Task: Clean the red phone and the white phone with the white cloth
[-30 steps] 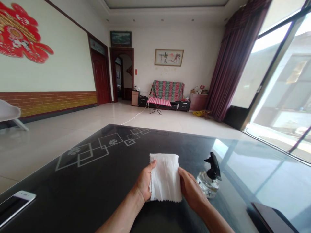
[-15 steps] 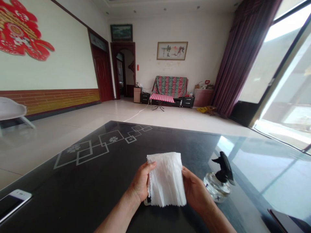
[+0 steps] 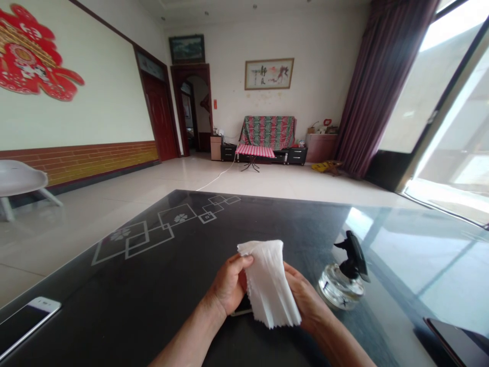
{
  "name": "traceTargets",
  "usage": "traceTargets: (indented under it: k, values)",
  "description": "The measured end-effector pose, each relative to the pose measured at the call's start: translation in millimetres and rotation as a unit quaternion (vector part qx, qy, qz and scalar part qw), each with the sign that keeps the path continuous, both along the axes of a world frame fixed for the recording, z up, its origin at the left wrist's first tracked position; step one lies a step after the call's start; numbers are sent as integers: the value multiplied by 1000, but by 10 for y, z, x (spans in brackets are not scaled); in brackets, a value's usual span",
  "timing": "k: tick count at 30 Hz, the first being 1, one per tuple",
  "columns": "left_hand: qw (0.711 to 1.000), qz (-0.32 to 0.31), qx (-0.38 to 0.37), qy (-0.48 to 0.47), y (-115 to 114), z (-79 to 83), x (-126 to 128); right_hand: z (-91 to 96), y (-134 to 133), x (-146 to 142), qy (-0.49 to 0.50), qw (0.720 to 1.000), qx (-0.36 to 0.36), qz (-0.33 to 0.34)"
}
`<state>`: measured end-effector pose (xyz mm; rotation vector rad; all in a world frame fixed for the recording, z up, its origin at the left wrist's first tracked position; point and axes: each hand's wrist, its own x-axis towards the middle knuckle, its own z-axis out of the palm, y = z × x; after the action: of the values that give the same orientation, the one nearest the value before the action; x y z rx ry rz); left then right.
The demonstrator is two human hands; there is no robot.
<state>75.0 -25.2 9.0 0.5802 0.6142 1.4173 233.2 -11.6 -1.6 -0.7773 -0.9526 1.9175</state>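
A white cloth (image 3: 269, 285) with zigzag-cut edges hangs between my two hands above the dark table. My left hand (image 3: 231, 285) pinches its upper left edge, thumb on the front. On the cloth's right side, my right hand (image 3: 301, 290) grips it from behind, most of its fingers hidden. Under the cloth a dark, flat object with a light rim (image 3: 242, 308) lies on the table, mostly covered, perhaps a phone. A clear spray bottle (image 3: 341, 288) with a black trigger head stands just right of my right hand.
The glossy black table (image 3: 171, 290) carries a white phone (image 3: 28, 323) at the left and a dark flat device (image 3: 458, 341) at the lower right. Past it stand a white chair (image 3: 23, 178) and a small table with a checked cover (image 3: 255, 151).
My hands have drawn a little closer together, so the cloth has narrowed and its lower end slants to the right. The camera view has shifted slightly.
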Motion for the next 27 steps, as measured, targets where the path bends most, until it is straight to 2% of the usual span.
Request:
traceTargets:
  k: [4, 9, 20, 24, 27]
  values:
    - [1000, -13, 16, 20, -13, 18, -2, 31, -8, -16, 5, 1000, -2, 11]
    - [998, -11, -3, 57, -20, 47, -6, 99, -28, -23, 52, 997, 21, 47]
    - [995, -71, 7, 69, -52, 3, 11, 66, -75, -68, -17, 999, 34, 15]
    - [995, -64, 43, 65, -58, 39, 25, 76, -97, -96, -33, 998, 47, 14]
    - [996, -67, 40, 51, -53, 64, 1, 107, -112, -99, -14, 997, 74, 18]
